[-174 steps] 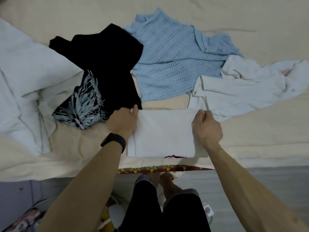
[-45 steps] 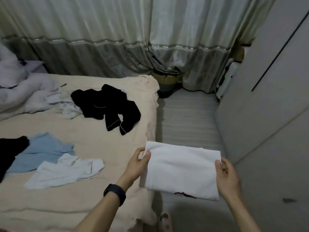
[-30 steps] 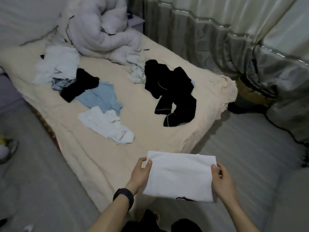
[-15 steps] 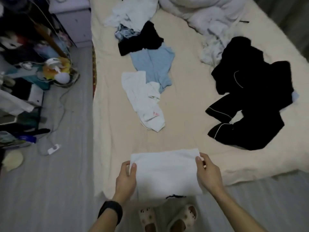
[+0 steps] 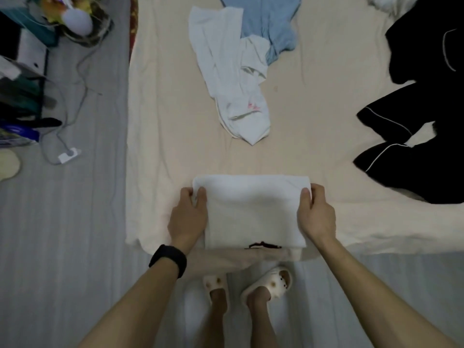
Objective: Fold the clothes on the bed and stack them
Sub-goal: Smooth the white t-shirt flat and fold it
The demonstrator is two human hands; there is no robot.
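Hands clamped on either side of a folded white garment, a person stands at the near edge of a bed, lower centre of the frame. The left hand, above a black wristband, pinches the left edge with the thumb on top and the fingers curled round the side. The right hand grips the right edge the same way. The garment appears to lie flat on the cream sheet, its lower edge, marked by a dark red trim, right at the brink of the mattress.

The even two-sided grip probably keeps the folded layers from sliding open as the piece is set down. The spot looks chosen as the base of a stack, well apart from the clothes not yet folded. A crumpled white garment sprawls at upper centre, overlapping a pale blue garment at the top edge, and black clothes with thin white piping fill the right side. Cream slippers show on the grey floor below, toes under the overhanging sheet. Most of the folding appears to lie ahead.
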